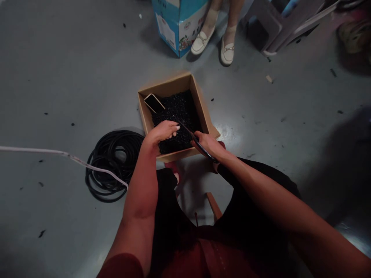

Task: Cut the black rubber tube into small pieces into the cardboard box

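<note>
An open cardboard box (199, 101) sits on the grey floor in front of me, filled with small black pieces (179, 112). A phone (154, 102) leans in its far left corner. My left hand (162, 131) is closed over the box, pinching the end of a thin black tube (185, 129). My right hand (209, 145) is closed on dark scissors (203, 148), whose blades point up-left toward my left fingers. A coil of black tubing (111, 164) lies on the floor left of the box.
A white cable (63, 154) runs in from the left over the coil. A blue-and-white carton (176, 23) stands at the back. Beside it are another person's feet in white shoes (214, 40). A grey stool (278, 23) stands at the back right.
</note>
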{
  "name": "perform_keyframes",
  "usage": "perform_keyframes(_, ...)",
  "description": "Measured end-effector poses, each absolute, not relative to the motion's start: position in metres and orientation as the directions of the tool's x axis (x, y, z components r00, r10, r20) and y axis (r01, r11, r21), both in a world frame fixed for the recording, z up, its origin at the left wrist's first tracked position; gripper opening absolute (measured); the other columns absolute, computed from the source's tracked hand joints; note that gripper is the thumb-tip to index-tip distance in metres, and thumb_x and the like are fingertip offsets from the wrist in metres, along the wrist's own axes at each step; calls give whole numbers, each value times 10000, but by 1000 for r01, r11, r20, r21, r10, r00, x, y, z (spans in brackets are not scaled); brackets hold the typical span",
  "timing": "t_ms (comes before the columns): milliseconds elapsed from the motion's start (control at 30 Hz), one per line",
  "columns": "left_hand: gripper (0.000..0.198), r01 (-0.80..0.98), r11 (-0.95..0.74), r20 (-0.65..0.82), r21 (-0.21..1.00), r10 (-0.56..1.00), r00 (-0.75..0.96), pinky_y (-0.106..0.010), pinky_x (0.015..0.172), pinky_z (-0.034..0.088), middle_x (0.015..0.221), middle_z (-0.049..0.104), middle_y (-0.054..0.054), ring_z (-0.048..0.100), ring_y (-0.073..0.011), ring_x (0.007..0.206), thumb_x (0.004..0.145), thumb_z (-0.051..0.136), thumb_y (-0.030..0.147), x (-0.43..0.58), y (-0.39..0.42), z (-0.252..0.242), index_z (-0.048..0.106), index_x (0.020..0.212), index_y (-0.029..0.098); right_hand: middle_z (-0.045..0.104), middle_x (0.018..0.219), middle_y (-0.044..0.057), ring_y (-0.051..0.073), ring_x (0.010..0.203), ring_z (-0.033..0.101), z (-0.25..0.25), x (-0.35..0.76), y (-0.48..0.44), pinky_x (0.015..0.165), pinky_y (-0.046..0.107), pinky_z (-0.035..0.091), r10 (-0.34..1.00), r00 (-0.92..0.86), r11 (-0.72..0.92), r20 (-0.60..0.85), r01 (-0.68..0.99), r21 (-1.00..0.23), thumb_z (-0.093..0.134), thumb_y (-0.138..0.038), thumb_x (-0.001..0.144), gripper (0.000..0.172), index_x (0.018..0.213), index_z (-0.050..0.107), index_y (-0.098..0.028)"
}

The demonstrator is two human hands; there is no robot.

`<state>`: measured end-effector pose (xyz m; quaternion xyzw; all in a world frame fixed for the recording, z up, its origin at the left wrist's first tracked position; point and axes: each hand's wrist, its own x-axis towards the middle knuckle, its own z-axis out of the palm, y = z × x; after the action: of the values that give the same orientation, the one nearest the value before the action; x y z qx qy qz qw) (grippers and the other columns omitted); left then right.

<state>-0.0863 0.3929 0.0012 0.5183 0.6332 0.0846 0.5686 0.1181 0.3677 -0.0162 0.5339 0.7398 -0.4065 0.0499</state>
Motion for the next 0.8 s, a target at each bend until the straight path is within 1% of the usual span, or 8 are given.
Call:
perform_keyframes(133,262,573,473,-663,669,728,174,-200,447,283,572,522,-5,404,-60,435,860,489,152,-84,393,-5,535,602,144,678,836,102,240,761,625,-19,117,368,608,278,354,724,-429,115,-540,847,-518,432,-356,873,205,940,555,-206)
perform_keyframes(233,280,608,477,-689,635,706,165,-206,445,269,541,505,7,391,-61,415,851,483,133,-82,395,-11,508,573,145,688,905,129,265,849,644,-23,115,368,653,287,384,691,-421,130,-588,872,-471,429,-370,894,242,1008,549,-193)
perform_keyframes(300,275,631,448,-679,634,713,175,-204,449,265,538,500,13,395,-61,426,850,477,135,-82,395,-13,498,576,145,687,944,139,280,895,645,-26,114,368,680,294,396,676,-409,131,-613,885,-447,421,-403,909,287,1071,523,-189)
perform_keyframes(367,261,648,393,-653,653,725,218,-200,458,268,554,506,16,403,-62,447,850,475,151,-83,396,-14,500,590,144,685,963,140,286,908,644,-28,114,368,691,298,400,668,-412,127,-619,884,-451,414,-435,919,320,1104,493,-186)
perform_keyframes(467,251,669,337,-643,662,715,275,-207,466,276,577,516,13,407,-67,461,846,479,188,-83,395,-11,504,600,145,678,990,140,277,908,641,-28,116,369,697,294,398,680,-436,121,-589,860,-496,420,-460,921,324,1080,472,-183)
perform_keyframes(567,250,686,323,-649,652,707,283,-217,469,277,571,508,12,401,-73,462,841,477,207,-80,394,-6,508,600,149,671,998,138,265,884,636,-28,118,370,685,290,392,694,-451,116,-561,839,-531,422,-474,919,319,1050,467,-187)
perform_keyframes(700,244,663,354,-650,660,712,267,-219,474,275,560,492,17,391,-74,458,838,471,205,-76,394,-5,502,602,154,681,928,115,264,860,635,-29,119,372,670,290,387,695,-430,98,-576,851,-517,423,-492,912,324,1041,485,-201)
perform_keyframes(800,252,667,346,-643,660,718,265,-216,484,275,555,497,16,401,-74,464,832,478,192,-75,394,-10,481,582,155,687,920,113,268,871,640,-27,118,372,678,292,388,703,-403,91,-587,869,-487,433,-476,904,314,1039,511,-203)
